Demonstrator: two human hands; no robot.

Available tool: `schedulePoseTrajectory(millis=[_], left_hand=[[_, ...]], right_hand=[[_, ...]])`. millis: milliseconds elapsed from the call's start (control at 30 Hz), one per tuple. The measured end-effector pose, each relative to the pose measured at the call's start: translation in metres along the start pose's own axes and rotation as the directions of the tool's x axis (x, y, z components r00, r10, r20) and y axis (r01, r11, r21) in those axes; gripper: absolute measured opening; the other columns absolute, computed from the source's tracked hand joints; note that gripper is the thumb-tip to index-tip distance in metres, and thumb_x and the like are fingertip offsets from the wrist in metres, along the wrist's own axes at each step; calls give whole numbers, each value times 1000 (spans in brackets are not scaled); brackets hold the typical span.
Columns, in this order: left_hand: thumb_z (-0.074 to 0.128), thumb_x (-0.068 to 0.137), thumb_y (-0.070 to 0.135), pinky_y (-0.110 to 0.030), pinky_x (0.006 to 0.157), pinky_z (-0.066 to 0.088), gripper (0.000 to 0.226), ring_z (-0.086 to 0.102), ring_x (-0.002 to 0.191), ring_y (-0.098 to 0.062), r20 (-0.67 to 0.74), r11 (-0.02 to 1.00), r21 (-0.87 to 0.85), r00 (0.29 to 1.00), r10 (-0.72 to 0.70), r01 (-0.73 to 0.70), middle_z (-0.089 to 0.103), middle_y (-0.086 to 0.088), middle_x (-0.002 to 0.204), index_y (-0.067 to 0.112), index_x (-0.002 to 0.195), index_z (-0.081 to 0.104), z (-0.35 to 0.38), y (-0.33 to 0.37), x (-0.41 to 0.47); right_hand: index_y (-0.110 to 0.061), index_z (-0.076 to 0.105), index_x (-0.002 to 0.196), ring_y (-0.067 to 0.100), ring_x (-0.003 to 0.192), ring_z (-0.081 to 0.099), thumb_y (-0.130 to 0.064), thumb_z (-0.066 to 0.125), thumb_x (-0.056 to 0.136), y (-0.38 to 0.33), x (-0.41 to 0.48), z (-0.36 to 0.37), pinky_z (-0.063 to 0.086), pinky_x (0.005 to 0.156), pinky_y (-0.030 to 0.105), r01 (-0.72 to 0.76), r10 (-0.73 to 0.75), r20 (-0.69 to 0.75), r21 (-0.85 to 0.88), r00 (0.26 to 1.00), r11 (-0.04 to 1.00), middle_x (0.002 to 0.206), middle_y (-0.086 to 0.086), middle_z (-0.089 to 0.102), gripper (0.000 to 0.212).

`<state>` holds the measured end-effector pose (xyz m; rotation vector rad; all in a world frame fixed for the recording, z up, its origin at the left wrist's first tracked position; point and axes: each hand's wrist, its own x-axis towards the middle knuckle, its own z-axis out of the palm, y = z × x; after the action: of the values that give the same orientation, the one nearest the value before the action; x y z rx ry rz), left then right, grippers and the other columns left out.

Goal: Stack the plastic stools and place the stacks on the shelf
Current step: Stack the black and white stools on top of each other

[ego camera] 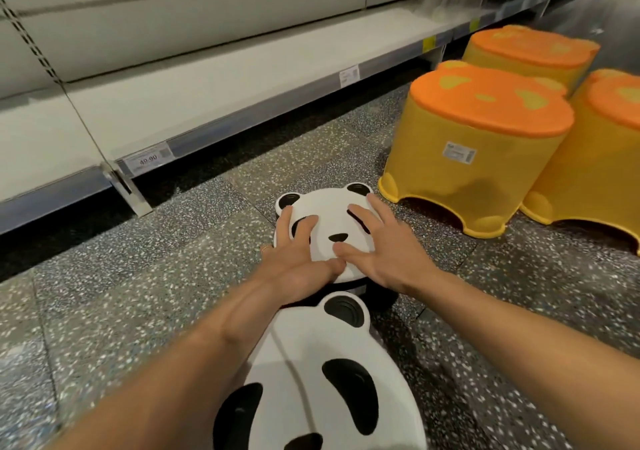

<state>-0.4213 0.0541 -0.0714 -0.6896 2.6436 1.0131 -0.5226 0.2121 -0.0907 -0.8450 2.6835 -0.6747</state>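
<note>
A black-and-white panda-faced plastic stool (329, 221) stands on the floor in the middle. My left hand (294, 255) and my right hand (377, 252) lie flat on its seat with fingers spread, thumbs nearly touching. A second panda stool (322, 373) stands closer to me, partly under my left forearm. Three yellow stools with orange bear-face seats stand at the right: one in front (485, 138), one behind it (530, 51), one cut off by the frame edge (602, 151). The low white shelf (194, 86) runs along the left and back.
Price tags (147, 159) hang on the shelf's front rail, and a metal foot (133, 193) juts out at floor level. The floor (138, 276) is grey speckled terrazzo. Blurred goods fill the shelf farther along at the top right.
</note>
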Motion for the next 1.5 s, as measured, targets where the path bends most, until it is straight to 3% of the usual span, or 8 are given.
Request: schedulePoseTrajectory(millis=[133, 233, 433, 600, 833, 1033, 1167, 1500], left_hand=[[70, 80, 57, -49, 116, 39, 90, 35, 149, -35, -71, 998, -43, 996, 53, -56, -9, 21, 170, 40, 157, 27, -4, -1, -9], [72, 85, 52, -48, 115, 40, 85, 37, 150, -33, -176, 987, -58, 975, 136, -148, -7, 22, 171, 38, 157, 29, -9, -4, -23], [65, 90, 52, -46, 118, 34, 76, 25, 155, -26, -467, 945, 1, 836, 290, -328, -5, 24, 172, 41, 156, 27, -37, 10, -66], [63, 90, 52, -48, 111, 37, 72, 30, 150, -34, -569, 943, 100, 759, 316, -318, 2, 24, 171, 41, 153, 31, -85, 39, -113], [55, 78, 58, -52, 112, 41, 80, 34, 150, -36, -554, 959, 85, 787, 271, -270, 6, 25, 171, 41, 153, 33, -118, 65, -192], [52, 78, 65, -49, 114, 32, 88, 26, 153, -40, -450, 966, 134, 855, 259, -222, -1, 25, 171, 42, 157, 25, -112, 64, -256], [53, 78, 67, -53, 121, 28, 89, 22, 156, -40, -369, 970, 157, 900, 234, -187, -2, 24, 171, 41, 158, 24, -102, 56, -278], [47, 72, 71, -49, 116, 35, 94, 35, 149, -42, -232, 985, 127, 962, 142, -115, -3, 24, 170, 38, 158, 23, -56, 14, -289]], right_hand=[[-40, 34, 155, 45, 145, 29, -81, 53, 74, -6, -8, -2, 36, 111, 58, -15, 18, -45, 48, 999, 999, 170, -11, 8, 92], [-40, 35, 154, 41, 146, 27, -71, 61, 82, -17, -18, -14, 38, 109, 56, 40, -35, -89, 54, 995, 998, 169, -16, 7, 82], [-36, 40, 152, 35, 143, 31, -64, 61, 86, -62, -37, -65, 35, 110, 52, 260, -251, -282, -5, 926, 966, 170, -11, 11, 75], [-44, 32, 153, 32, 143, 28, -66, 53, 86, -108, -67, -104, 43, 105, 49, 259, -244, -356, -6, 902, 966, 168, -23, 4, 74], [-44, 28, 155, 37, 142, 32, -64, 50, 89, -153, -132, -144, 42, 105, 54, 244, -240, -336, -32, 911, 969, 168, -21, 4, 72], [-46, 25, 157, 39, 145, 27, -64, 50, 92, -165, -190, -155, 40, 107, 53, 244, -246, -241, -37, 939, 969, 168, -22, 1, 73], [-48, 24, 157, 38, 148, 23, -65, 50, 91, -161, -217, -146, 36, 111, 51, 210, -208, -156, -7, 966, 978, 168, -24, 0, 73], [-49, 26, 155, 35, 152, 16, -64, 53, 91, -145, -238, -96, 27, 117, 50, 118, -120, 55, 38, 991, 992, 167, -26, 0, 71]])
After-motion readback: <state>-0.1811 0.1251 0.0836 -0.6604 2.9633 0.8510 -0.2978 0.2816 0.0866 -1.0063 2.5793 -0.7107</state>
